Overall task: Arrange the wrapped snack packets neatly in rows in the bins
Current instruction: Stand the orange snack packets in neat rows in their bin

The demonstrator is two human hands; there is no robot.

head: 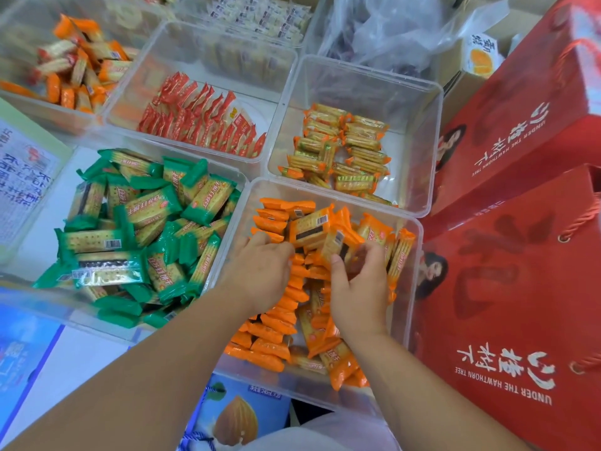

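At far left, the green packets (136,229) lie loose and unsorted in their own bin.

The left hand (260,271) reaches into the near clear bin (410,281). Its fingers curl into the pile with the tips buried, so I cannot tell whether they clasp a packet.

The orange packets (283,320) fill this bin. A row stands on edge along the left side, and the rest are jumbled towards the right.

I judge each packet light, with a slick film wrapper over brittle biscuit. Take hold across the flat faces, not by the crimped ends, and squeeze gently.

The right hand (357,288) has its fingers (374,258) narrowed, thumb opposed, pinching a few orange packets lifted above the pile.

Red cartons (504,288) stand just beside the bin at right.
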